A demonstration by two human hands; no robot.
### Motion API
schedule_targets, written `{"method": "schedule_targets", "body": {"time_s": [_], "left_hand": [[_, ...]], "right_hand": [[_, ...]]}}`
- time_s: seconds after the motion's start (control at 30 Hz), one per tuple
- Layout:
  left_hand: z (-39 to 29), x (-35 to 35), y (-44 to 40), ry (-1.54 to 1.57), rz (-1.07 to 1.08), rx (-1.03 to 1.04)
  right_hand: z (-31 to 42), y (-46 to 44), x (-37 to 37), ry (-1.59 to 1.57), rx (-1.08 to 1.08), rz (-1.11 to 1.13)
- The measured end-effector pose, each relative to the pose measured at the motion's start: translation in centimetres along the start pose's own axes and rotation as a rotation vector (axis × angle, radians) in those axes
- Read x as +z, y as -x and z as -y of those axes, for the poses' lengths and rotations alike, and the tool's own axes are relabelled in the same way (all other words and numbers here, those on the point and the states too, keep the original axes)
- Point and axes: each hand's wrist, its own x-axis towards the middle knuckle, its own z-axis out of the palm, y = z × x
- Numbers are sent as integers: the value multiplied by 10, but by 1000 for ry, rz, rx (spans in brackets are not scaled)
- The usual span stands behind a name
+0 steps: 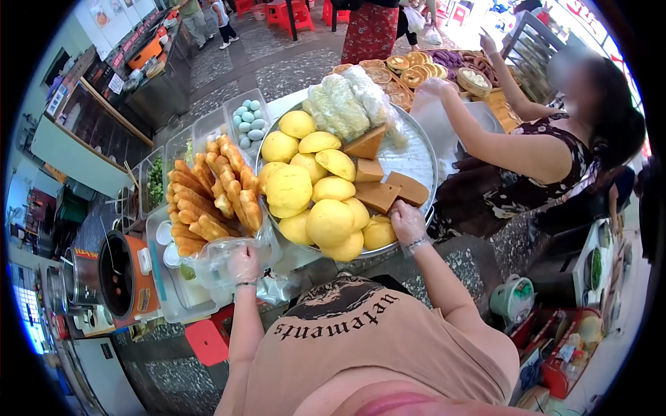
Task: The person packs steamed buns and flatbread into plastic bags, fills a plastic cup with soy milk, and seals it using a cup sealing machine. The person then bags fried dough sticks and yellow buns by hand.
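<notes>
Left hand [245,263] pinches clear bag [214,259], probably to stop slipping; right hand [408,223] curls by brown cake [377,197], can't tell if gripping.

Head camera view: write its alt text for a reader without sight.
A gloved left hand touches clear plastic beside fried dough sticks; the gloved right hand is at brown cake slices on a round tray of yellow buns. Another person stands at right.
</notes>
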Motion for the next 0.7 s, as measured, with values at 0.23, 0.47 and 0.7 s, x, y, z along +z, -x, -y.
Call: {"method": "schedule_targets", "body": {"time_s": [0.23, 0.47, 0.7], "left_hand": [[-1, -3, 0, -34, 21, -12], [-6, -9, 0, -28, 75, -70], [0, -5, 1, -31, 57, -30]], "right_hand": [[1, -1, -3, -39, 8, 20], [-1, -1, 3, -32, 2, -17], [0, 0, 4, -43, -13, -37]]}}
